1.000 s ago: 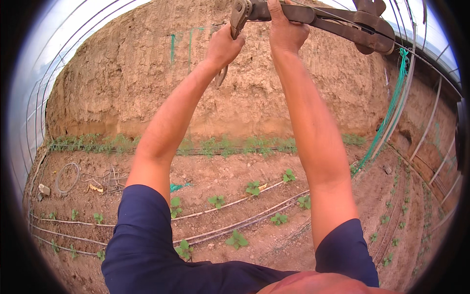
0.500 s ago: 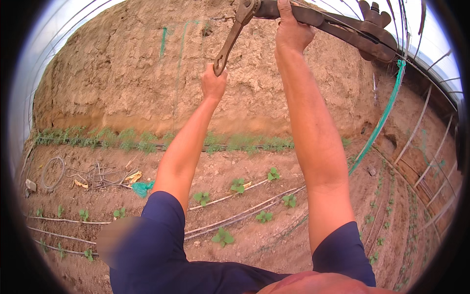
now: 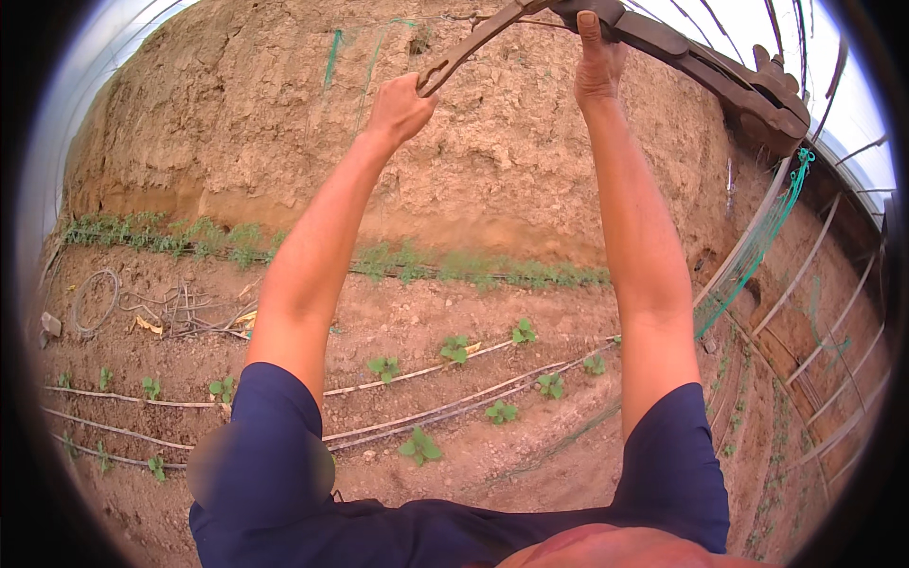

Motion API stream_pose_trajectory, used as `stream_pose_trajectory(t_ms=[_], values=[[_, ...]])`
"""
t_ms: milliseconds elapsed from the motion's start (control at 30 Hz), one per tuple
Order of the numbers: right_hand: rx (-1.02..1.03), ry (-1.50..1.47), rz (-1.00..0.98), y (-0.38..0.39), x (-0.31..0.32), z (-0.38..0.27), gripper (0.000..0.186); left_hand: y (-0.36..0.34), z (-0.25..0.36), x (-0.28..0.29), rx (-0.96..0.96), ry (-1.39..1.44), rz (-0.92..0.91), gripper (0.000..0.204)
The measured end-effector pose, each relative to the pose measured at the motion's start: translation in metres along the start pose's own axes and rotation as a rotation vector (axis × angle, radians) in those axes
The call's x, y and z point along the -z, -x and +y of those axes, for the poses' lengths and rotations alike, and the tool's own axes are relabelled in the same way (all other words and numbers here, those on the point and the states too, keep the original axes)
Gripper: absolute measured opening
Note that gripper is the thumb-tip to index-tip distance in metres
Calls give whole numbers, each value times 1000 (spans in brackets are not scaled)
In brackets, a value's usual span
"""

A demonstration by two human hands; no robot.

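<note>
Overhead, a brown, rusty-looking metal lever (image 3: pixel 478 43) with a slotted lower end slants up to the right. My left hand (image 3: pixel 401 108) is closed round that lower end. The lever's upper end meets a thick, jointed brown metal arm (image 3: pixel 653 36), which runs right to a heavy clamp-like head (image 3: pixel 772 112) with wing-shaped knobs. My right hand (image 3: pixel 600 64) is raised under the arm near the joint, thumb upright against it. Its other fingers are largely hidden behind the metal. The top edge of the picture cuts off part of the joint.
A rough earth wall (image 3: pixel 473 151) rises ahead, with a row of green plants (image 3: pixel 407 260) at its foot. Young seedlings (image 3: pixel 419 445) and thin hoses (image 3: pixel 445 412) line the soil. Green netting (image 3: pixel 757 256) hangs by a pole at right. A coiled hose (image 3: pixel 96 301) lies left.
My left hand has moved up and slightly left with the lever's end, and the lever now lies flatter. My right hand and the metal arm appear farther right.
</note>
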State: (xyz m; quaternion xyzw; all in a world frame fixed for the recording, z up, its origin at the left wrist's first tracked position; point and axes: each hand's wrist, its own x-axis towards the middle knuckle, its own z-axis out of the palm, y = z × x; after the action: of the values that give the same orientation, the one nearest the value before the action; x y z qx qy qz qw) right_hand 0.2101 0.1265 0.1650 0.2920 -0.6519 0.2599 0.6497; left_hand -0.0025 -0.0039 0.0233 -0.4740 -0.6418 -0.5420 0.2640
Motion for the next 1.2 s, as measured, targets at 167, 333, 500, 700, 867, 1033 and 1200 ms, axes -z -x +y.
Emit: stream_pose_trajectory(t_ms=[167, 333, 500, 700, 867, 1033, 1200], values=[[9, -25, 60, -10, -2, 17, 47, -3, 5, 9, 97, 7, 49, 32], [-58, -122, 72, -8, 1, 25, 43, 13, 10, 2, 135, -66, 42, 32], [-5, 83, 69, 14, 4, 26, 41, 37, 12, -8, 217, -25, 23, 28], [-114, 94, -109, 7, 10, 25, 52, 67, 30, -10, 328, -14, 46, 31], [-100, 339, -191, 2, 9, 20, 43, 80, 39, -19, 483, 35, 55, 31], [-9, 489, -236, 0, 19, 12, 35, 48, 24, -43, 334, 8, 160, 28], [53, 651, -327, 14, 29, 11, 27, 54, 14, -68, 295, 84, 183, 24]])
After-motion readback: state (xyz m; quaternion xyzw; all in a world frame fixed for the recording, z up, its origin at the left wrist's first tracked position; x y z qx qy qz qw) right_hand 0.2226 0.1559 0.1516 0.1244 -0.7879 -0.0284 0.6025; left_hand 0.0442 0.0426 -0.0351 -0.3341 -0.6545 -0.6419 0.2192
